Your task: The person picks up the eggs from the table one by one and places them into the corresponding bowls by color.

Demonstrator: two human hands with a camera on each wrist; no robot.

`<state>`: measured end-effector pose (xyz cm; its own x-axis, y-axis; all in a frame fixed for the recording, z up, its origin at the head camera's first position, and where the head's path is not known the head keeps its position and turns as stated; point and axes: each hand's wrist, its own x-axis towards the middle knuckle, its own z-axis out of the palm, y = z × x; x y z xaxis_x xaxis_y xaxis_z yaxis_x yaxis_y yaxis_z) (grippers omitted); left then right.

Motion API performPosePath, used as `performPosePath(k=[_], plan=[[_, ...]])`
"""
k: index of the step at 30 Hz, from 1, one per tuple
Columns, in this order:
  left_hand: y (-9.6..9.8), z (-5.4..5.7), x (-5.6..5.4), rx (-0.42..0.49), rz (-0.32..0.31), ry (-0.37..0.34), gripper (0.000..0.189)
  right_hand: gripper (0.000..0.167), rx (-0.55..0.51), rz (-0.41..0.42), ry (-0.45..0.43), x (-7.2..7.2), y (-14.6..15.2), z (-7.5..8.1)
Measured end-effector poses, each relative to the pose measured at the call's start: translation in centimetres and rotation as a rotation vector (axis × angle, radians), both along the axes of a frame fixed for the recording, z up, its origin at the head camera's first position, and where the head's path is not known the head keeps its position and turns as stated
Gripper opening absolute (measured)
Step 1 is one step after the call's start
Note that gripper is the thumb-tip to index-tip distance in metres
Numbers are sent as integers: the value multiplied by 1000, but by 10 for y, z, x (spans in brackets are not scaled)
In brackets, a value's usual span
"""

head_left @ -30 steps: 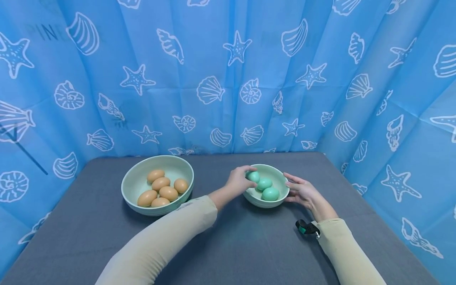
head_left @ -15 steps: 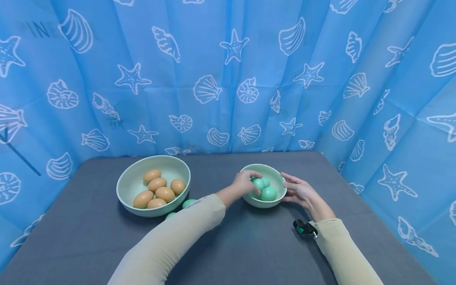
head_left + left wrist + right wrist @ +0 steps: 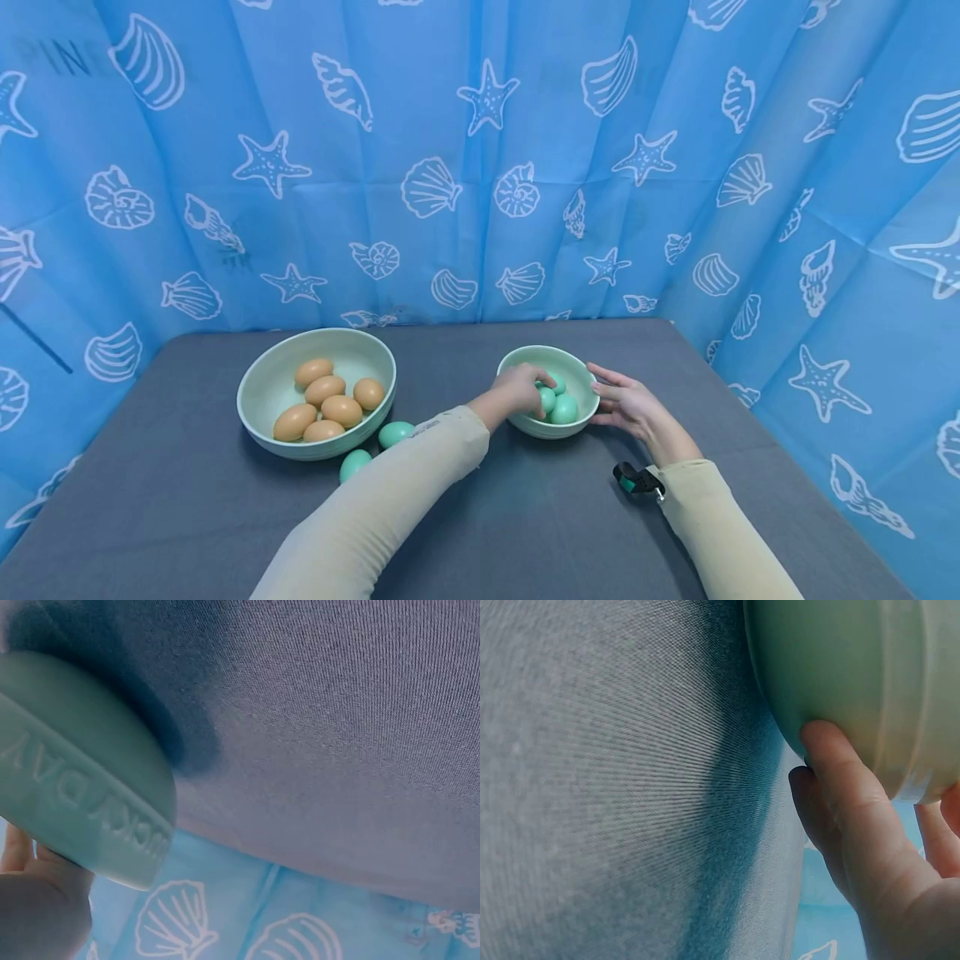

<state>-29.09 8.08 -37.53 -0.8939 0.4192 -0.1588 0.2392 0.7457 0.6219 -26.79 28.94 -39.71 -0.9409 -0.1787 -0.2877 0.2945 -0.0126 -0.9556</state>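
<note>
My left hand (image 3: 519, 390) reaches over the near-left rim of the smaller pale green bowl (image 3: 517, 358), thumb and fingers around a mint-green egg (image 3: 547, 398). Two more green eggs lie beside it in the bowl, one partly behind the fingers. From the right, my right hand (image 3: 637, 411) touches the bowl's outer side and rim with fairly straight, spread fingers. A fingertip (image 3: 825, 739) rests against the curved wall in the right wrist view. The left wrist view shows raised lettering on a pale green bowl (image 3: 90, 780), but the held egg is out of sight there.
A larger pale green bowl (image 3: 258, 375) with several brown eggs stands on the left of the grey cloth-covered table (image 3: 510, 517). Two green eggs lie against its near-right side, one being a green egg (image 3: 355, 464) beside my left sleeve (image 3: 390, 500). A blue shell-print curtain (image 3: 480, 167) hangs behind.
My left hand has moved right and deeper into the smaller bowl, bringing its green egg toward the other two. The left sleeve has shifted right, uncovering two green eggs by the larger bowl.
</note>
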Motion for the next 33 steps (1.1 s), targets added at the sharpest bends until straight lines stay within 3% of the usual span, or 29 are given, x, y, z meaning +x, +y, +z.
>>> performPosePath(k=[11, 20, 26, 33], plan=[[-1, -2, -3, -90, -31, 45, 50, 59, -11, -9, 1, 1, -3, 1], [1, 0, -1, -142, -16, 47, 49, 59, -16, -8, 1, 1, -5, 2], [-1, 1, -2, -89, -4, 29, 50, 59, -26, -9, 1, 2, -5, 1], [-5, 6, 2, 40, -35, -24, 48, 59, -14, -19, -9, 2, -2, 1]])
